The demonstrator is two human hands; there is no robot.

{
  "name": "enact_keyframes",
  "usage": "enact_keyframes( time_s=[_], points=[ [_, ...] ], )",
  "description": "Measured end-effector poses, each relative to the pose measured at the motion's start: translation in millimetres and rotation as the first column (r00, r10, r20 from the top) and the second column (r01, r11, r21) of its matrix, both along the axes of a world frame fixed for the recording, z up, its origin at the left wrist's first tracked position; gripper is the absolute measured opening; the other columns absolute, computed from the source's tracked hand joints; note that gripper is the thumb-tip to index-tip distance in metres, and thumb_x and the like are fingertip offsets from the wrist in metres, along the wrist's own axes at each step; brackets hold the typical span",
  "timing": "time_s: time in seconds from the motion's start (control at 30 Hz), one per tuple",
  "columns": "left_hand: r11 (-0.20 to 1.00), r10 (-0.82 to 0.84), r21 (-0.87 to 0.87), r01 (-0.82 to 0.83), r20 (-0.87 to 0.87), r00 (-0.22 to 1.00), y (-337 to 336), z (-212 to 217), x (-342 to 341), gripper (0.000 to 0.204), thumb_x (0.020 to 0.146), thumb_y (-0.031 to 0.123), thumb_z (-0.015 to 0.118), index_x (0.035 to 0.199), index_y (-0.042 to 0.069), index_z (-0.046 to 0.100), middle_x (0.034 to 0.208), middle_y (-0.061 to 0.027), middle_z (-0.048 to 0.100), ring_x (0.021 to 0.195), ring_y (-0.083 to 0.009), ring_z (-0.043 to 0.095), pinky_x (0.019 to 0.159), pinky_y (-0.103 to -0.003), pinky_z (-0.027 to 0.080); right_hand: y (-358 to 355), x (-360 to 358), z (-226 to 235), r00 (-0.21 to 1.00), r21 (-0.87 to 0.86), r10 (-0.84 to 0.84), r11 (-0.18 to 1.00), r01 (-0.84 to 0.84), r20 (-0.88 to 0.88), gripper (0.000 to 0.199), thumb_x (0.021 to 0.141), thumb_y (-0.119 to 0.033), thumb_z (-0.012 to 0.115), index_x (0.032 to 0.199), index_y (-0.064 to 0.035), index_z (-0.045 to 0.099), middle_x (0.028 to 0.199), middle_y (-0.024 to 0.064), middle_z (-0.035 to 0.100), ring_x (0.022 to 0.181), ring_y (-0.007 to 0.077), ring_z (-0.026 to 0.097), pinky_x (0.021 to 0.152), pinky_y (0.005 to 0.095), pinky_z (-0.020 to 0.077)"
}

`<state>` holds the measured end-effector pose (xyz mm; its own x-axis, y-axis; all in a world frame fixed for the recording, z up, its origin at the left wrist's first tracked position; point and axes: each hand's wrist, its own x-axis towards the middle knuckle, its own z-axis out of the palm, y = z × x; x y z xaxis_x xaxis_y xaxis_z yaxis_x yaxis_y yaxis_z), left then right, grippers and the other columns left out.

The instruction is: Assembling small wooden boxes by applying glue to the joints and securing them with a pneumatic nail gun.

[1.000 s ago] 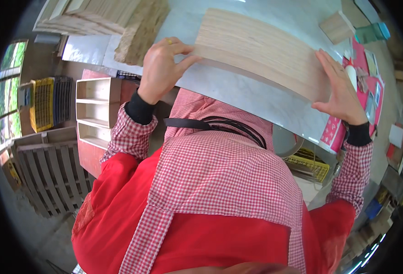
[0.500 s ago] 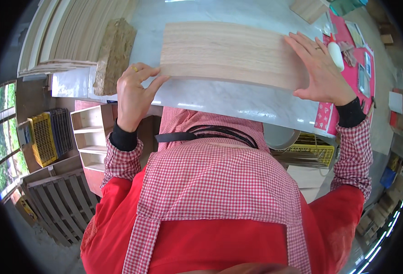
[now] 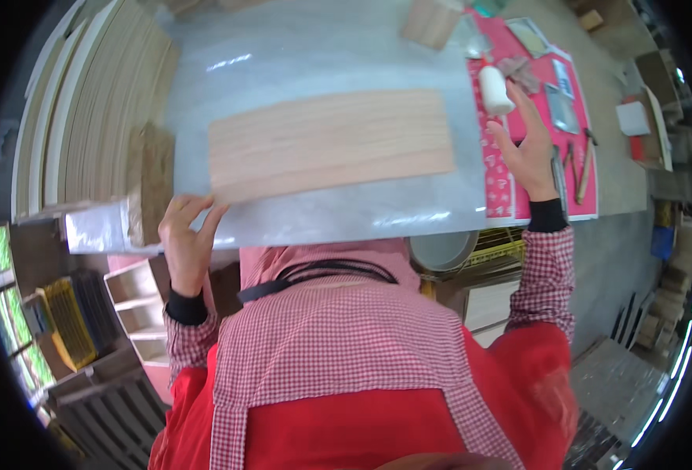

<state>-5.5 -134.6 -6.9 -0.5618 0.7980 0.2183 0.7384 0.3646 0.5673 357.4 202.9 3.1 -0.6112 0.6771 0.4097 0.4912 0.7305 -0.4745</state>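
A pale rectangular wooden board (image 3: pixel 330 145) lies flat on the grey, glossy tabletop in front of me. My left hand (image 3: pixel 187 235) is at its near left corner, with thumb and curled fingers pinched at the edge. To the right, my right hand (image 3: pixel 527 149) is off the board, fingers and thumb spread, holding nothing. Its fingertips are close to a white squeeze bottle (image 3: pixel 495 90) with a red tip; whether they touch it I cannot tell.
Stacked wooden boards (image 3: pixel 99 117) stand at the left, beside a rough brown block (image 3: pixel 151 184). A pink mat (image 3: pixel 498 184) at the right bears a hammer (image 3: pixel 585 168), a cloth (image 3: pixel 520 74) and flat packets. A small wooden block (image 3: pixel 432 22) stands at the far side.
My right hand has let go of the board's right end and moved over to the white bottle. My left hand stays at the board's left corner. The whole view has shifted and turned.
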Motion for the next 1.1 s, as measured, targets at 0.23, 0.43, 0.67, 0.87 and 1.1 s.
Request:
enact_keyframes(
  time_s=[0.23,0.43,0.67,0.87,1.1],
  points=[
    [0.999,-0.012,0.032,0.013,-0.027,1.000,-10,-5,-4,0.021,0.075,0.008,0.081,0.090,-0.003,0.072,0.086,-0.0147,0.066,0.080,-0.0284,0.065,0.071,-0.034,0.050,105,73,-58,0.878,0.237,-0.470,0.866,0.440,0.088,0.043,0.085,-0.007,0.065,0.127,0.0017,0.057,0.123,0.0240,0.062,0.116,0.0388,0.059,0.100,0.0434,0.0464],
    [1.000,0.012,0.029,-0.011,-0.031,0.999,-15,-4,0,0.022,0.074,0.008,0.082,0.091,-0.003,0.073,0.087,-0.0144,0.066,0.080,-0.0271,0.065,0.071,-0.034,0.050,184,45,-97,0.835,0.253,-0.492,0.864,0.434,0.246,0.026,0.082,-0.002,0.060,0.108,0.0021,0.064,0.112,0.0255,0.065,0.106,0.0425,0.061,0.096,0.0472,0.0476],
    [1.000,0.007,-0.029,-0.008,-0.050,0.999,-9,2,2,0.022,0.074,0.007,0.082,0.093,-0.002,0.073,0.087,-0.0140,0.067,0.079,-0.0267,0.064,0.071,-0.033,0.050,212,51,-92,0.572,0.445,-0.605,0.796,0.410,0.554,0.020,0.088,-0.024,0.059,0.096,-0.0091,0.070,0.097,0.0189,0.070,0.091,0.0378,0.068,0.084,0.0502,0.0516],
    [1.000,0.001,-0.023,0.000,0.002,1.000,-6,-1,-4,0.022,0.075,0.007,0.082,0.093,-0.002,0.074,0.087,-0.0132,0.067,0.079,-0.0251,0.065,0.071,-0.032,0.050,87,22,-25,0.943,0.115,-0.333,0.937,0.330,0.000,0.029,0.087,-0.024,0.071,0.107,-0.0041,0.069,0.095,0.0120,0.068,0.084,0.0264,0.067,0.076,0.0358,0.0521],
    [1.000,-0.009,-0.020,0.008,-0.016,1.000,-8,-2,-5,0.022,0.075,0.008,0.082,0.093,-0.002,0.074,0.088,-0.0132,0.068,0.080,-0.0243,0.065,0.071,-0.032,0.050,-89,-5,7,0.995,-0.273,0.075,0.960,-0.056,0.062,0.019,0.082,-0.002,0.073,0.098,0.0029,0.065,0.083,0.0095,0.064,0.069,0.0160,0.059,0.065,0.0280,0.0478]
  ],
)
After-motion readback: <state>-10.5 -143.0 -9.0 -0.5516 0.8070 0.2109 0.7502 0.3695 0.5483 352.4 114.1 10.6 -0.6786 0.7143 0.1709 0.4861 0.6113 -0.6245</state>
